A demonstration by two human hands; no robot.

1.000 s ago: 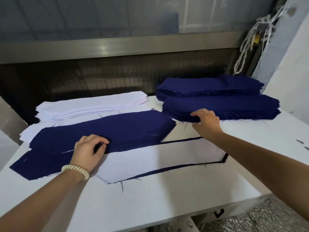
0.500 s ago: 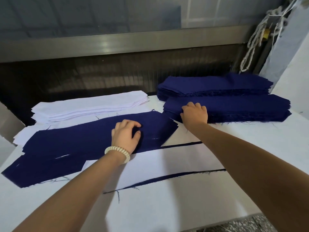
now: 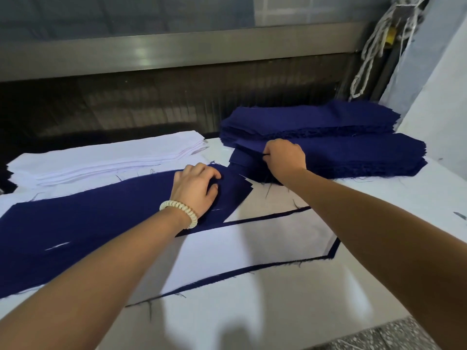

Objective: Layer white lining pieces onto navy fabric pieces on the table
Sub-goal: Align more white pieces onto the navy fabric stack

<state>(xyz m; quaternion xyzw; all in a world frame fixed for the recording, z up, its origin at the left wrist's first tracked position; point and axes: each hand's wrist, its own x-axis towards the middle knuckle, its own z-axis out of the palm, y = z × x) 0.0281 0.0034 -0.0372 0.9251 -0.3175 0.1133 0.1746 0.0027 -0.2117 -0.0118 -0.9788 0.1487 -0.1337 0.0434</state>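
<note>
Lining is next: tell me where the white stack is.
Head view: the white stack lies far left on the table, behind the flat navy piece and left of the navy stacks.

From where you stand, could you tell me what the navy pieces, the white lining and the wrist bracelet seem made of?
Navy pieces: matte woven cloth, judging by frayed, thready edges. White lining: thin, smooth fabric lying in crisp flat layers; fibre unclear. Bracelet: cream spiral coil, faintly glossy, probably plastic, on the left wrist.
</note>
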